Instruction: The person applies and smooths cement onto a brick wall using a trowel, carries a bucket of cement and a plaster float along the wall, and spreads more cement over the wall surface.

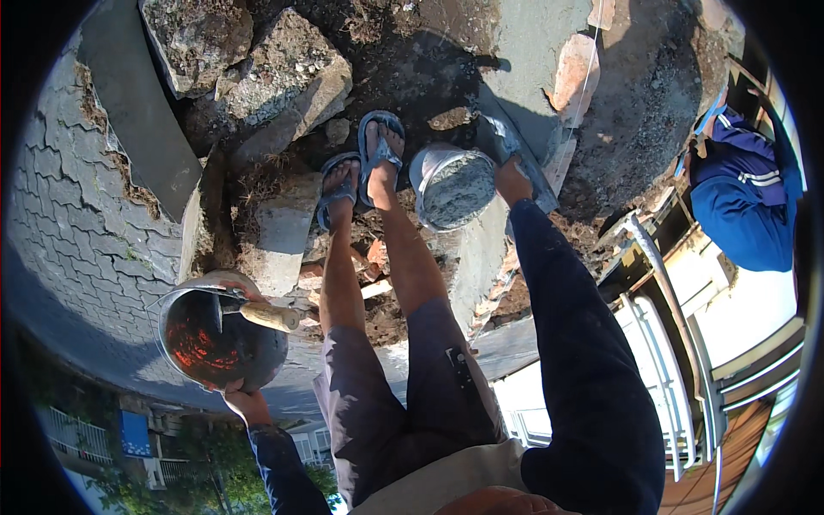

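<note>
My left hand [247,405] is closed on the rim of a metal bucket [273,352]. Its inside is dark with orange-red patches, and a trowel [270,315] with a wooden handle lies across its mouth. My right hand [513,182] is closed at the right rim of a pale bucket [419,176]; its fingertips are partly hidden. Wet grey mortar [463,190] fills that bucket close to the brim. Beside this hand runs a smooth bluish-grey slab-like surface [539,184]. My sandalled feet [382,150] stand just left of the mortar bucket.
Broken concrete chunks [287,73] lie at the upper left, by interlocking paving [69,206]. A mortar-topped strip with stones [573,77] and a taut string [592,69] runs at the upper right. Another person in blue [742,215] is at the far right, near pale metal railings [661,369].
</note>
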Demonstrator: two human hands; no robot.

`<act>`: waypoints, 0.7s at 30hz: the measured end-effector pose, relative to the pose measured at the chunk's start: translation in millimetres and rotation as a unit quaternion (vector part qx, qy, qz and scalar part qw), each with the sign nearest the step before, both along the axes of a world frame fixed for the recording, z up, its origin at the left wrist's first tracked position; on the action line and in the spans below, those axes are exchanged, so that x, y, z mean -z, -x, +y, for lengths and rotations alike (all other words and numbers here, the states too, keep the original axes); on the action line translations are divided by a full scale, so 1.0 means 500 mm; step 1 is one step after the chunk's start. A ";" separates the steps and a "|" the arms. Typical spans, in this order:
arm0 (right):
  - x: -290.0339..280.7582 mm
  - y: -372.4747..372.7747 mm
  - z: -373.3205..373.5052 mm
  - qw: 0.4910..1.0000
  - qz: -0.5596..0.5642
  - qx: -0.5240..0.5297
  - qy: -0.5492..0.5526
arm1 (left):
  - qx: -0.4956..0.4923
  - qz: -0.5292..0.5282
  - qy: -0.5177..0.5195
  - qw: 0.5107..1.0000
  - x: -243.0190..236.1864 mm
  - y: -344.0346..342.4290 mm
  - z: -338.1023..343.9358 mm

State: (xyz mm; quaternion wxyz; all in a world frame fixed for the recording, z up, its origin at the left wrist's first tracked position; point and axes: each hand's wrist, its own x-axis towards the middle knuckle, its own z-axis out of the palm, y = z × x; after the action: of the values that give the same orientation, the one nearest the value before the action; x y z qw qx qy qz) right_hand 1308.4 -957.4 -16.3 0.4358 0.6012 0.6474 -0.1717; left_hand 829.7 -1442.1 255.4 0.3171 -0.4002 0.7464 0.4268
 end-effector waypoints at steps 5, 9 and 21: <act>-0.104 -0.031 -0.122 0.996 -0.070 0.042 0.043 | -0.022 -0.011 -0.003 1.000 0.007 -0.001 -0.007; -0.154 0.000 -0.160 0.998 -0.013 0.059 -0.025 | -0.014 -0.005 -0.016 1.000 -0.014 0.013 0.010; -0.131 0.119 -0.064 0.936 -0.096 -0.289 -0.174 | -0.022 -0.011 -0.027 0.999 0.002 0.038 -0.024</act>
State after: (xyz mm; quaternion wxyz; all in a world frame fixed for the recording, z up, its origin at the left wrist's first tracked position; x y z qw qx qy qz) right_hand 1248.9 -989.5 49.1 0.4155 0.4680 0.7681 0.1355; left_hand 810.6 -1454.3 254.5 0.3269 -0.4126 0.7218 0.4493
